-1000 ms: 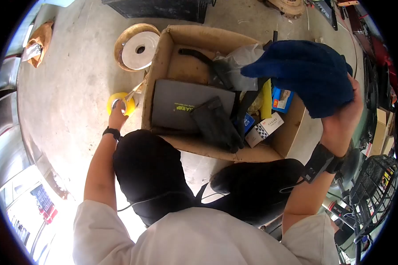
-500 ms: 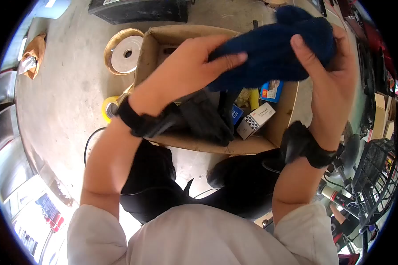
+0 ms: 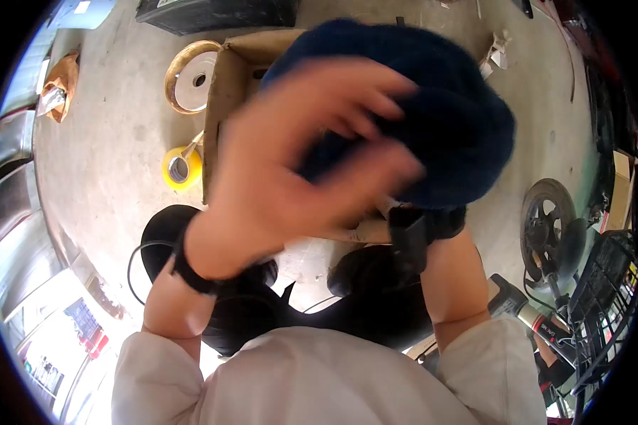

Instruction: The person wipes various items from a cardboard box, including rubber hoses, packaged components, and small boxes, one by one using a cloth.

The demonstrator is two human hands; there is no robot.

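Observation:
A dark blue cloth item [image 3: 468, 127] is raised over the cardboard box [image 3: 216, 106] and hides most of its contents. My left hand [image 3: 290, 156], blurred by motion, is in front of the cloth's left part, its thumb and fingers spread apart. Whether it touches the cloth is not clear. My right hand is hidden behind or inside the cloth; only the forearm and the black wrist strap show below it. Left of the box, a roll of yellow tape [image 3: 191, 170] lies on the floor.
A round basket [image 3: 171, 85] with a white spool [image 3: 191, 88] sits left of the box. Behind stands a black crate [image 3: 216, 18]. A brown paper bag [image 3: 62, 81] lies far left. At right are a wheel [image 3: 528, 219] and a black wire basket [image 3: 606, 283]. My knees are below the box.
My left hand first left the tape and reached the cloth, then came nearer the camera with fingers spread. The cloth has opened out and moved left, now covering my right hand.

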